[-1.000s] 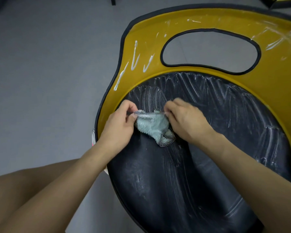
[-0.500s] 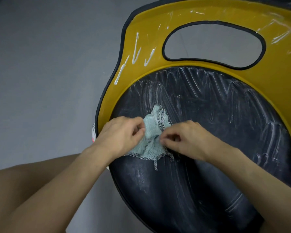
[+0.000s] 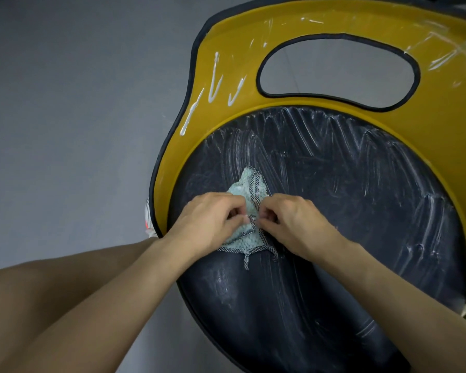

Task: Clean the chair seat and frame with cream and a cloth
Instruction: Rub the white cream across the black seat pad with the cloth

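The left hand [image 3: 210, 223] and right hand [image 3: 293, 224] each pinch the small pale-green terry cloth with a grey checked hem [image 3: 246, 188], grips nearly touching at its middle. The cloth lies on the smeared round black seat [image 3: 361, 224], its long axis pointing away. Unspread white cream lines [image 3: 213, 82] on the yellow frame [image 3: 240, 41] lie beyond, nearer the left grip.

The little cloth [image 3: 249, 238] looks soft and bumpy. The dark seat [image 3: 334, 224] looks smooth and streaky. The yellow frame [image 3: 234, 36] looks shiny.
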The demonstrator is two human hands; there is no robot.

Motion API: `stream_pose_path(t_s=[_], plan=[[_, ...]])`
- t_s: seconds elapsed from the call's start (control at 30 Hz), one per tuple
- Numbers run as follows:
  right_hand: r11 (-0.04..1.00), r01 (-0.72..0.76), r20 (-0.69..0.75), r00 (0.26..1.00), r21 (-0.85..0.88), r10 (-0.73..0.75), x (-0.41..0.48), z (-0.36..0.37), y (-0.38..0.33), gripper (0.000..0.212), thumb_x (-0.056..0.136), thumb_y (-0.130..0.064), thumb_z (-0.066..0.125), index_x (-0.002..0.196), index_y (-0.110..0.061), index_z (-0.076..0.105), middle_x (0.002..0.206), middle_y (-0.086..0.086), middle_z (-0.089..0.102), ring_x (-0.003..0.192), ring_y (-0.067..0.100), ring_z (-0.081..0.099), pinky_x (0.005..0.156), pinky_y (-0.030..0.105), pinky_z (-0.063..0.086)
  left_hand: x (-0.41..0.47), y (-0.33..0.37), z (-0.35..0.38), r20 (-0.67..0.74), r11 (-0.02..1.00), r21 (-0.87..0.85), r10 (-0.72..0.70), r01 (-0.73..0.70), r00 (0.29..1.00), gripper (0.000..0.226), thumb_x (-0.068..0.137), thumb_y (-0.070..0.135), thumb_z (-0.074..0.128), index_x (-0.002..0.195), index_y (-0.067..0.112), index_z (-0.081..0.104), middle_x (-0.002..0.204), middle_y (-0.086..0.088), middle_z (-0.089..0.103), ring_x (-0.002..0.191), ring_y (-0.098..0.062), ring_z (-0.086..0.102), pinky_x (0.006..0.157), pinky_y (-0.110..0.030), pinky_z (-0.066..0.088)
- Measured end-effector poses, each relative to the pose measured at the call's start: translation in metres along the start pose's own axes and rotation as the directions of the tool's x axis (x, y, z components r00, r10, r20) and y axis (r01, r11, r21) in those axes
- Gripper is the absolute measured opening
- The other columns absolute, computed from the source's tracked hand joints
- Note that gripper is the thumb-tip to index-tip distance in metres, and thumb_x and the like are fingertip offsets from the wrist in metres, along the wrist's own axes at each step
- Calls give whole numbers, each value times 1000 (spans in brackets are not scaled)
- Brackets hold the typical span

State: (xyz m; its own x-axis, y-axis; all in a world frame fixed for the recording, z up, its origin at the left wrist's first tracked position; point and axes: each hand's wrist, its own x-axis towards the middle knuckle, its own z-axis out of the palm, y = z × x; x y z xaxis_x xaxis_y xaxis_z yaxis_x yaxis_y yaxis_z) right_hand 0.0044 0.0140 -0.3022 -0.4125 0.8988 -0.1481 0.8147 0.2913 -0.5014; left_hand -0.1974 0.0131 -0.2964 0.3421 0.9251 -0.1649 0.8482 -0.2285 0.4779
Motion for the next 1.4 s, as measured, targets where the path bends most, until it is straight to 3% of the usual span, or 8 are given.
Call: stream_pose_path(t_s=[0.13, 0.3, 0.43, 0.6, 0.73, 0.97, 1.2, 1.4], plan=[[993, 69, 41, 997, -95, -66, -7, -12, 4, 21, 90, -32, 59, 76, -26, 45, 79, -11, 49, 73, 13, 49, 66, 33, 42, 2, -1, -6, -121, 956, -234, -208, 176, 971, 16, 96, 36, 65, 82, 29, 60, 75, 13, 62, 70, -7, 60, 65, -35, 52], [947, 13, 171, 984, -322, 45, -33, -49, 29, 15, 85, -31, 55, 75, -23, 46, 77, -9, 49, 73, 15, 52, 67, 36, 47, 4, -12, -11, -410, 964, -16, -247, 264, 878, 15, 100, 27, 50, 88, 19, 49, 82, 1, 54, 71, -24, 55, 64, -47, 51], [926, -102, 334, 914, -364, 232, -40, -60, 29, 14, 81, -41, 57, 78, -28, 52, 81, -13, 54, 77, 12, 56, 72, 34, 50, -2, -13, -7, -346, 931, 113, -291, 347, 892, 10, 100, 24, 48, 96, 15, 49, 90, -6, 54, 72, -32, 56, 63, -49, 52], [984, -30, 110, 993, -176, 50, -24, -47, 0, 31, 83, -61, 59, 94, -36, 45, 85, -15, 50, 75, 10, 54, 68, 33, 46, -5, 4, -17, -332, 969, 225, -18, 98, 943, 31, 85, 8, 52, 113, 17, 57, 110, -5, 57, 92, -25, 50, 72, -41, 47], [987, -83, -65, 995, -137, 75, -11, -21, -3, 21, 91, -50, 58, 97, -30, 56, 90, -11, 53, 82, 19, 59, 72, 37, 48, -3, 19, -14, -70, 960, 234, 175, -154, 982, 29, 97, 45, 55, 122, 31, 56, 112, 9, 56, 98, -15, 50, 83, -38, 50], [879, -476, -203, 860, 16, 469, -10, -40, 38, 18, 84, -32, 57, 75, -18, 50, 74, 2, 58, 74, 34, 55, 66, 35, 38, 15, 0, -20, -390, 972, 141, -121, 190, 913, 10, 102, 24, 49, 106, 21, 57, 102, 1, 55, 84, -18, 53, 64, -37, 45], [949, 116, -90, 985, -293, -148, -30, -22, 21, 27, 91, -40, 59, 113, -25, 65, 106, -5, 59, 92, 22, 54, 71, 41, 54, 12, 1, -3, -88, 956, 222, 217, -193, 972, 33, 94, 31, 67, 126, 32, 61, 111, 6, 56, 98, -20, 55, 78, -44, 54], [951, 59, -173, 978, -303, -116, -27, 4, 17, 23, 93, -40, 51, 97, -25, 69, 95, -6, 57, 85, 20, 52, 61, 34, 53, 14, 4, 9, -159, 982, 150, 142, -118, 977, 16, 95, 34, 61, 109, 30, 68, 100, 8, 60, 93, -20, 60, 76, -43, 54]])
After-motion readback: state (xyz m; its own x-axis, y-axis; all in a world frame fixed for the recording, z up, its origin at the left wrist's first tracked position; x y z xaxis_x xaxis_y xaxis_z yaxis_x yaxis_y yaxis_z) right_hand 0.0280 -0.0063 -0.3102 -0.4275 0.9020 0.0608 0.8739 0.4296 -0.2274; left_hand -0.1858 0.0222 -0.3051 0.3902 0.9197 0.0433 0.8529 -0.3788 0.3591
